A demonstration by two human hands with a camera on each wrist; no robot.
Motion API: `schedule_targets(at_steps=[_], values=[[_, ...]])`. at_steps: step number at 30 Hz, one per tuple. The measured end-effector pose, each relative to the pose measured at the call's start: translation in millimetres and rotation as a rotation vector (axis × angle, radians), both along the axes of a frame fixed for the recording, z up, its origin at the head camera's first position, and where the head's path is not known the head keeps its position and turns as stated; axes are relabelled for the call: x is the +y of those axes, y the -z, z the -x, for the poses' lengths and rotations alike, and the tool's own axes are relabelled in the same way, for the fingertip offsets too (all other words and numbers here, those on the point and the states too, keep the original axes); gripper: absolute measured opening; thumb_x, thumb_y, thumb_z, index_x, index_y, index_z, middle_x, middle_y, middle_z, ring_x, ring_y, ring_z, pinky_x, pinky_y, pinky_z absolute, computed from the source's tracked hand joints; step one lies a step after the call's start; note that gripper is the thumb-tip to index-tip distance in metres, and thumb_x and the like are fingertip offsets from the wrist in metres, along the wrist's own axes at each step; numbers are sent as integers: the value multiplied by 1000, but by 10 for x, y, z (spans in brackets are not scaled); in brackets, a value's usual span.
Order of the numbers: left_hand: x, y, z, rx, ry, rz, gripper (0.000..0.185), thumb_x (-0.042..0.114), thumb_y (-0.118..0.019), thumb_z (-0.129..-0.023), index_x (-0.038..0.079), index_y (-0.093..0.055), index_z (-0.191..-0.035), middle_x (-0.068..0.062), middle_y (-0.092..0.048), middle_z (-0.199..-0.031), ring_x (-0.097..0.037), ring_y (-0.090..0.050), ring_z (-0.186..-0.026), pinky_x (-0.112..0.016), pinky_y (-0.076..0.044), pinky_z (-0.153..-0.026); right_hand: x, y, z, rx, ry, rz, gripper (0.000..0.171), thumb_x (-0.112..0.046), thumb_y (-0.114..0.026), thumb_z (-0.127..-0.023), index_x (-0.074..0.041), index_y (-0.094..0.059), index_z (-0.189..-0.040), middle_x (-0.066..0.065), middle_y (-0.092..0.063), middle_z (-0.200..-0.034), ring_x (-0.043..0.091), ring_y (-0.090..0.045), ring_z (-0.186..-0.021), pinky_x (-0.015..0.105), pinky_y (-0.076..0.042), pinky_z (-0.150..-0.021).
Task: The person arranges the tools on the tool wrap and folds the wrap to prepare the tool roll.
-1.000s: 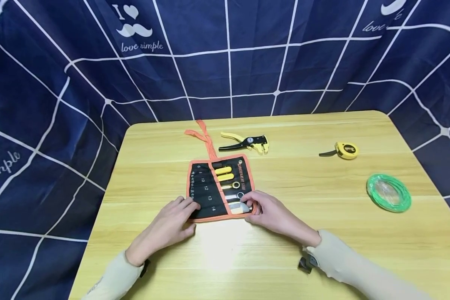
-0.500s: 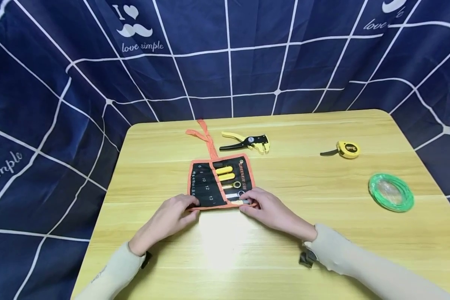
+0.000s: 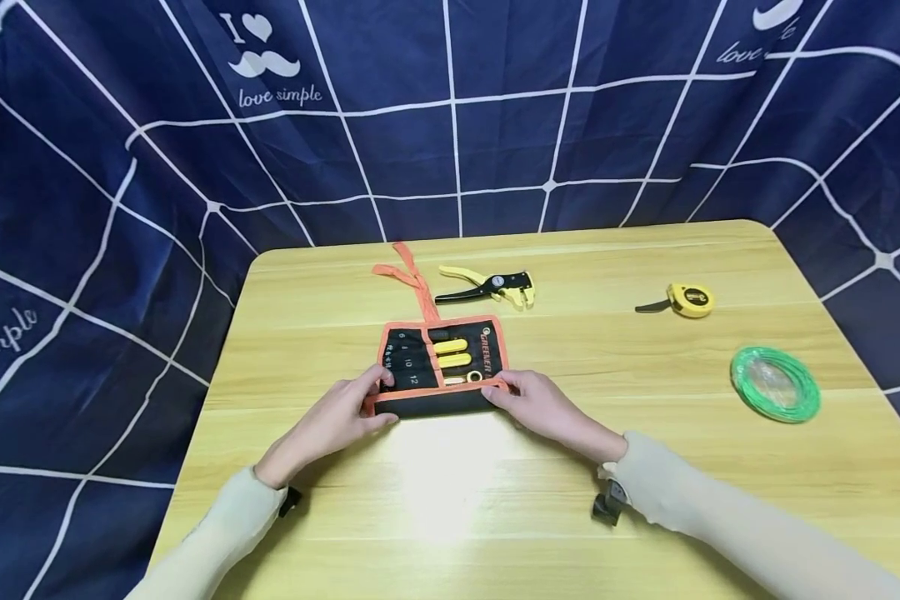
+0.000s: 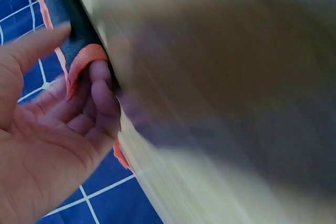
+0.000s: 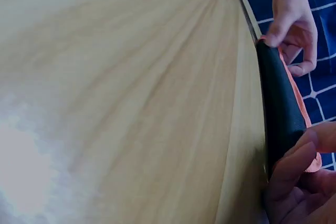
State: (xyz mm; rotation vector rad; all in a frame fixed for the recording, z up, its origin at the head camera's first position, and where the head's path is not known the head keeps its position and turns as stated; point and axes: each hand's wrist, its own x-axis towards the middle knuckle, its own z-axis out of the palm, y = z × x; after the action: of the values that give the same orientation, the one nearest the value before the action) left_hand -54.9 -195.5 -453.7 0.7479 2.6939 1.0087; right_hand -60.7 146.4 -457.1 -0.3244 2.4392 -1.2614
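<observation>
A black tool roll (image 3: 412, 403) with orange trim lies on the table, its near edge folded over away from the body. In its pockets show two yellow handles (image 3: 453, 360) and a ring-ended wrench (image 3: 474, 377); the fold covers the lower pockets. My left hand (image 3: 342, 412) grips the left end of the fold, its fingers curled inside the end in the left wrist view (image 4: 58, 135). At the right end, my right hand (image 3: 540, 410) holds the fold between thumb and fingers. The right wrist view shows the rolled black edge (image 5: 278, 98) stretched between both hands.
Behind the roll lie its orange tie straps (image 3: 418, 287) and a yellow-black wire stripper (image 3: 495, 285). To the right are a yellow tape measure (image 3: 692, 300) and a green wire coil (image 3: 746, 385). A blue curtain (image 3: 390, 150) surrounds the wooden table (image 3: 607, 350).
The roll's near edge has been lifted and folded away from the body, covering the lower pockets and tools. Both hands have shifted slightly forward with it.
</observation>
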Motion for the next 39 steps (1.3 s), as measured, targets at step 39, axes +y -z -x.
schedule_targets(at_steps=[39], values=[[-185,19,173,-214,-49,-201,20,0,-78,-95,4,-82,-115,2,-66,-90,-15,-55,-71,-24,-43,-60,5,-67,64,119,32,70,23,-15,-70,-109,-16,-80,-129,-2,-72,-94,17,-59,-69,33,-48,-68]])
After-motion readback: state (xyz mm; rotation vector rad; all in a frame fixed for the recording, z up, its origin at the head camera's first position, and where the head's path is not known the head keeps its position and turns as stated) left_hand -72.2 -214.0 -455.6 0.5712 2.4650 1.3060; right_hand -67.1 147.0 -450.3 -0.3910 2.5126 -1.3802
